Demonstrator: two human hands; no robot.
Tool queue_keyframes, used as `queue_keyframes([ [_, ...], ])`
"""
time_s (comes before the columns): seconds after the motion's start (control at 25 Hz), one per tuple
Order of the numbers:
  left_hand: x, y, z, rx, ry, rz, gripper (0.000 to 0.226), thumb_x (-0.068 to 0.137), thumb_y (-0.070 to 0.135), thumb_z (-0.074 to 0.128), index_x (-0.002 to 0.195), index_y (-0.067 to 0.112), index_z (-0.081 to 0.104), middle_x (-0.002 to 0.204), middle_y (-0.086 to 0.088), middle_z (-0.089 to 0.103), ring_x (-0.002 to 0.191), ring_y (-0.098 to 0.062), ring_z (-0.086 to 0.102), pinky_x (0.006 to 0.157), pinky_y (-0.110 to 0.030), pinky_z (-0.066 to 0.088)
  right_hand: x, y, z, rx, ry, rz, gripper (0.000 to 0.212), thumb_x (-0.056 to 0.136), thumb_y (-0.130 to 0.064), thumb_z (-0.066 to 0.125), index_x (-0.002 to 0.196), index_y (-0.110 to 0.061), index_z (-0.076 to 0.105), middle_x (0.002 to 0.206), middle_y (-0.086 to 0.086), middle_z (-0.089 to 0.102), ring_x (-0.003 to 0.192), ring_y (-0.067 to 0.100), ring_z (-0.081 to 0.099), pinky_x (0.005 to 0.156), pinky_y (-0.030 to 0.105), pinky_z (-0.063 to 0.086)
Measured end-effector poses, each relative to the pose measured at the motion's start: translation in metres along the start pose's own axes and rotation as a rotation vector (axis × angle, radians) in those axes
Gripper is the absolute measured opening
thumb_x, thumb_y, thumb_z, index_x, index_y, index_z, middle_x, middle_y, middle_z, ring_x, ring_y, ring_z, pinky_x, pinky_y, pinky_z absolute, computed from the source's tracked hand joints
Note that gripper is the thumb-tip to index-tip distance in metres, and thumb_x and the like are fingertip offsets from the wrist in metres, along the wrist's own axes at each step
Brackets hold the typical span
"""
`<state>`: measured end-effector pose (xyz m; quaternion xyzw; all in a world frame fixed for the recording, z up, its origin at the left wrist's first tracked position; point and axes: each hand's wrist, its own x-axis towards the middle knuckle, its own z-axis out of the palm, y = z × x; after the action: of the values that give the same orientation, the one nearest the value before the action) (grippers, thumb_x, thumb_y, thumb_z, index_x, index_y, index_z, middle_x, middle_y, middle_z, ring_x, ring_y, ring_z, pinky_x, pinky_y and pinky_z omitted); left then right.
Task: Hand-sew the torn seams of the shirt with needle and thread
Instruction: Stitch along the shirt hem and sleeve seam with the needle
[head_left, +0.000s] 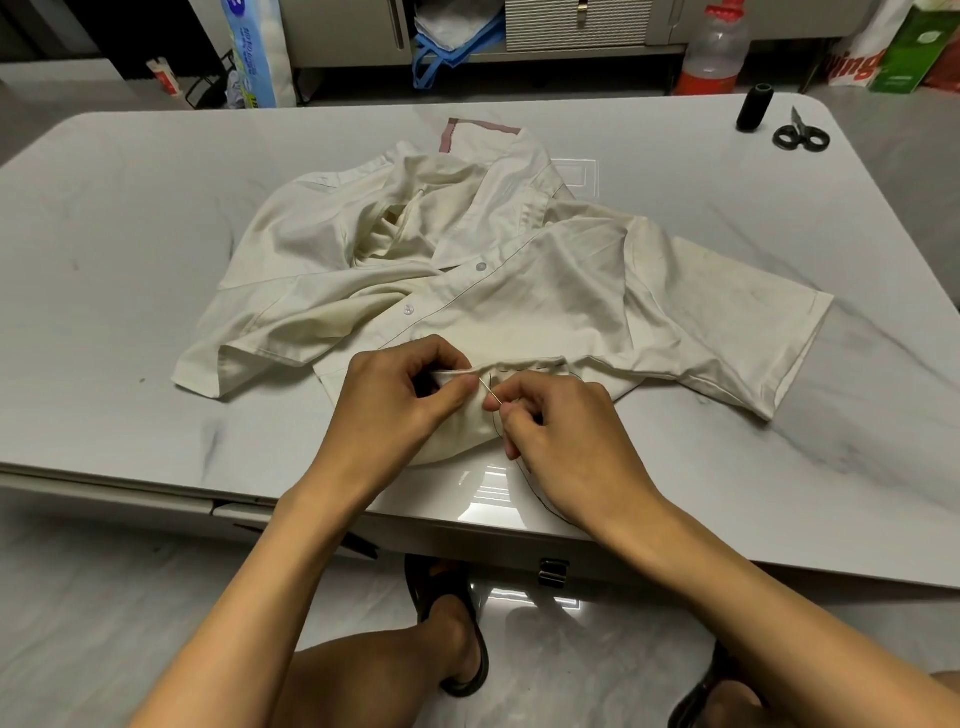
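Note:
A cream button-up shirt (519, 270) lies crumpled across the middle of the pale marble-look table (130, 322). My left hand (400, 395) pinches a folded seam edge of the shirt near the table's front. Just to its right, my right hand (566, 447) pinches a thin needle (490, 391) whose tip points up-left into that seam. A dark thread (535, 493) trails from under my right hand down over the table's front. A line of dark stitches (530, 369) runs along the seam to the right of my hands.
A black thread spool (754, 107) and black-handled scissors (800, 133) sit at the table's far right corner. Behind the table stand a red-capped plastic bottle (714, 52), a blue bag (447, 47) and packages. My sandalled feet (457, 629) are below the front edge.

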<state>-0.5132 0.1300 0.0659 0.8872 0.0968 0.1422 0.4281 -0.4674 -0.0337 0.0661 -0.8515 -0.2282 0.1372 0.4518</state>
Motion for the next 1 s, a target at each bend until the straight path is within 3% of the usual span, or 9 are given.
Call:
queue_keyframes([
  [0.16, -0.001, 0.0, 0.003, 0.1, 0.071, 0.123, 0.008, 0.084, 0.01, 0.076, 0.081, 0.016, 0.071, 0.069, 0.006, 0.066, 0.063, -0.01, 0.057, 0.059, -0.009, 0.036, 0.001, 0.0, 0.002, 0.073, 0.021, 0.036, 0.022, 0.091, -0.008, 0.051, 0.091, -0.018, 0.071, 0.056, -0.002, 0.063, 0.053, 0.005, 0.054, 0.057, 0.017, 0.041],
  [0.28, -0.001, 0.001, 0.004, 0.155, 0.118, 0.212, 0.008, 0.084, 0.009, 0.076, 0.082, 0.013, 0.07, 0.069, 0.011, 0.062, 0.062, -0.005, 0.055, 0.06, -0.006, 0.034, 0.0, -0.001, 0.002, 0.123, 0.036, 0.055, 0.019, 0.093, -0.011, 0.053, 0.088, -0.019, 0.07, 0.056, -0.002, 0.063, 0.05, 0.003, 0.053, 0.057, 0.016, 0.038],
  [0.4, -0.002, 0.001, 0.006, 0.211, 0.153, 0.293, 0.007, 0.084, 0.009, 0.076, 0.083, 0.01, 0.069, 0.071, 0.013, 0.059, 0.062, 0.002, 0.051, 0.062, -0.004, 0.034, 0.0, -0.002, 0.002, 0.158, 0.048, 0.067, 0.02, 0.092, -0.01, 0.053, 0.086, -0.019, 0.069, 0.055, -0.002, 0.063, 0.049, 0.004, 0.053, 0.058, 0.02, 0.04],
  [0.56, -0.002, -0.001, 0.008, 0.277, 0.175, 0.396, 0.007, 0.084, 0.006, 0.077, 0.085, 0.007, 0.07, 0.074, 0.007, 0.063, 0.065, -0.003, 0.05, 0.065, -0.004, 0.035, 0.001, -0.003, 0.002, 0.212, 0.05, 0.096, 0.022, 0.091, -0.006, 0.052, 0.083, -0.018, 0.069, 0.054, -0.001, 0.063, 0.047, 0.005, 0.051, 0.058, 0.027, 0.046],
  [1.0, -0.003, 0.002, 0.012, 0.308, 0.154, 0.528, 0.005, 0.086, 0.006, 0.076, 0.084, 0.008, 0.072, 0.076, 0.001, 0.067, 0.067, -0.007, 0.055, 0.062, -0.015, 0.042, 0.002, -0.003, -0.002, 0.239, 0.08, 0.078, 0.023, 0.091, -0.006, 0.054, 0.077, -0.019, 0.067, 0.054, -0.003, 0.063, 0.048, 0.004, 0.054, 0.061, 0.025, 0.048],
])
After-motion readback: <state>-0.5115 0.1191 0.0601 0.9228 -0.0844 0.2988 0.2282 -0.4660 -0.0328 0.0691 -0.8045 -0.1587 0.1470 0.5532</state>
